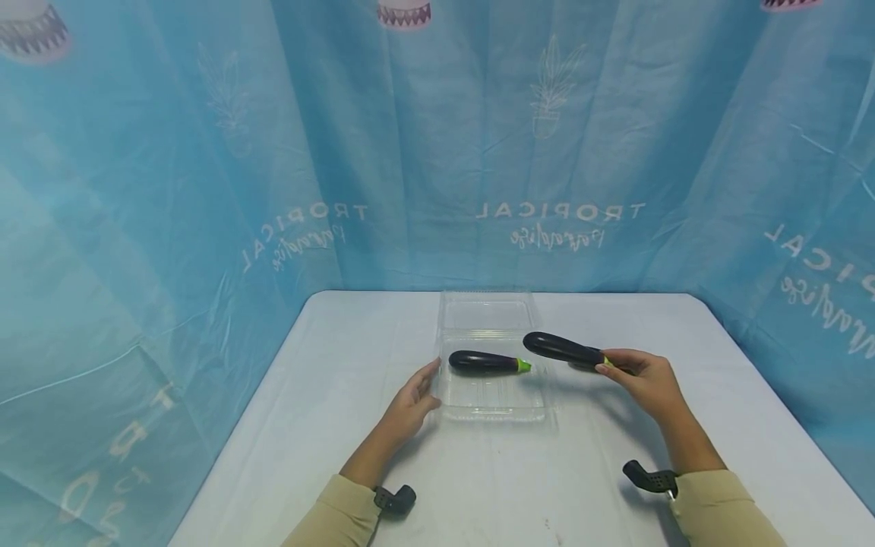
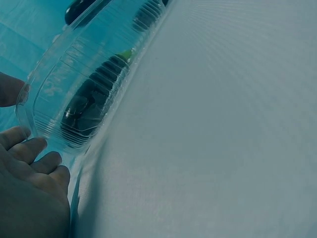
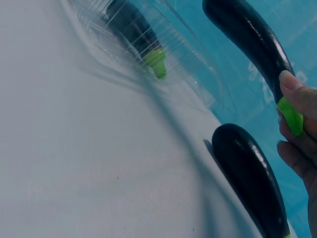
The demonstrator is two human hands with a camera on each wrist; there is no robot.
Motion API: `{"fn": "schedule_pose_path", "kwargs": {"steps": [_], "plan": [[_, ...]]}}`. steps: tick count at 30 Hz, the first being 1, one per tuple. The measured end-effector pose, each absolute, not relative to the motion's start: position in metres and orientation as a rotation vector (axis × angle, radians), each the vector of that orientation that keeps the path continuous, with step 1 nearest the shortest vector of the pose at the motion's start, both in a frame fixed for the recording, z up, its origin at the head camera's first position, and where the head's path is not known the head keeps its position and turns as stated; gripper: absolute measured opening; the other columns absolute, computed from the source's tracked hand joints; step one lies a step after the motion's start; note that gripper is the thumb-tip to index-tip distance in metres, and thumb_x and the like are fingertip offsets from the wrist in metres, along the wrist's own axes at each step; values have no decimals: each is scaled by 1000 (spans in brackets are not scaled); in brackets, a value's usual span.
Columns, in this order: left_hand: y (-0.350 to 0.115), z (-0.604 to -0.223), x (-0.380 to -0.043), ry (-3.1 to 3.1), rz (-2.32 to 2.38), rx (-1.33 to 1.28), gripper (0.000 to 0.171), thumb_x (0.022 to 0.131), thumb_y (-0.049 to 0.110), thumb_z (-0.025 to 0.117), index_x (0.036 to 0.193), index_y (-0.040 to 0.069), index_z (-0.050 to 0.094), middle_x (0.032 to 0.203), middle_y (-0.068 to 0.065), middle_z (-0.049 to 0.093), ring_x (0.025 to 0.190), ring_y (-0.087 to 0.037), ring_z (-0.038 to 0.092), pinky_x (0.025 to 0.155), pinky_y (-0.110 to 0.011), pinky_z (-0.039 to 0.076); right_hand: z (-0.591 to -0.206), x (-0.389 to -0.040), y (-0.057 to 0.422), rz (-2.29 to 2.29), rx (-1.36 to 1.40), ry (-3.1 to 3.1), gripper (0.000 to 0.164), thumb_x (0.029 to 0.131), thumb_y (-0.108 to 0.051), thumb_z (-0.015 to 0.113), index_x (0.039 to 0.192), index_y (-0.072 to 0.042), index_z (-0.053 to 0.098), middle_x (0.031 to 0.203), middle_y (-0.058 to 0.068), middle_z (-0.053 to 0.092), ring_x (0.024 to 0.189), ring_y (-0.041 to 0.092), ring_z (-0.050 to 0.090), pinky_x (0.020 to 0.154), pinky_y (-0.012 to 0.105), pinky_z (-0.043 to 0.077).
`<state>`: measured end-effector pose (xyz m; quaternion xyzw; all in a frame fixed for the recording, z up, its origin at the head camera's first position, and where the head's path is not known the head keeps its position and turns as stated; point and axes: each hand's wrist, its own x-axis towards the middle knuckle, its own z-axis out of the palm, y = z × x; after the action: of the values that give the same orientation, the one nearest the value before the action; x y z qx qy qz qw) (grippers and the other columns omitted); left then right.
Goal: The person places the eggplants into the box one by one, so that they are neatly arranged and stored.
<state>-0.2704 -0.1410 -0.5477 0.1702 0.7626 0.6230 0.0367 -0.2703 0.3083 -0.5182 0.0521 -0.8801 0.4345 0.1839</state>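
Observation:
A clear plastic clamshell box (image 1: 492,395) lies with its lid (image 1: 487,313) folded back. Inside it rests a dark eggplant (image 1: 481,362), its green stem end pointing right. My left hand (image 1: 410,406) touches the box's left edge, thumb and fingers spread apart; the left wrist view shows fingertips (image 2: 34,148) against the clear wall. My right hand (image 1: 642,376) pinches a second eggplant (image 1: 557,347) by its green stem end, raised above the table right of the box. Beneath it on the table lies a third eggplant (image 3: 247,181), mostly hidden in the head view.
Everything stands on a white-covered table (image 1: 342,334) with rounded back corners. A blue printed curtain (image 1: 437,152) hangs behind and along both sides. Each wrist wears a small black camera mount, the left one (image 1: 395,500) and the right one (image 1: 649,479).

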Motion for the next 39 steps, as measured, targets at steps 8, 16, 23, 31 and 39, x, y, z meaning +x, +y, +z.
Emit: {"fn": "schedule_pose_path", "kwargs": {"steps": [8, 16, 23, 31, 39], "plan": [[-141, -548, -270, 2372, 1866, 544, 68, 97, -1, 53, 163, 5, 35, 169, -6, 30, 154, -24, 28, 122, -35, 29, -524, -274, 305, 1217, 210, -2438, 34, 90, -24, 86, 115, -2, 80, 106, 11, 78, 92, 1, 69, 76, 10, 53], [-140, -548, -269, 2386, 1877, 526, 69, 95, -2, 53, 162, 5, 38, 168, -7, 33, 154, -27, 29, 122, -38, 28, -522, -276, 300, 1207, 220, -2433, 35, 90, -28, 87, 114, -3, 80, 105, 10, 78, 92, 7, 71, 77, 9, 52], [-140, -548, -268, 2389, 1863, 504, 69, 96, -1, 54, 162, 6, 37, 169, -7, 32, 154, -27, 29, 123, -39, 28, -519, -278, 295, 1222, 229, -2422, 35, 89, -28, 87, 113, -3, 81, 103, 10, 78, 90, 10, 72, 74, 12, 54], [-140, -548, -269, 2393, 1871, 512, 69, 95, -1, 54, 162, 5, 38, 169, -7, 32, 154, -28, 29, 123, -41, 28, -515, -282, 289, 1233, 251, -2420, 34, 90, -26, 87, 113, -3, 81, 103, 9, 78, 88, 11, 72, 71, 14, 55], [-139, -546, -270, 2380, 1882, 512, 69, 95, -1, 54, 162, 5, 37, 168, -7, 32, 154, -27, 29, 122, -40, 29, -513, -287, 284, 1254, 305, -2401, 30, 88, -23, 88, 111, -4, 81, 100, 6, 79, 83, 11, 73, 68, 16, 57]]}}
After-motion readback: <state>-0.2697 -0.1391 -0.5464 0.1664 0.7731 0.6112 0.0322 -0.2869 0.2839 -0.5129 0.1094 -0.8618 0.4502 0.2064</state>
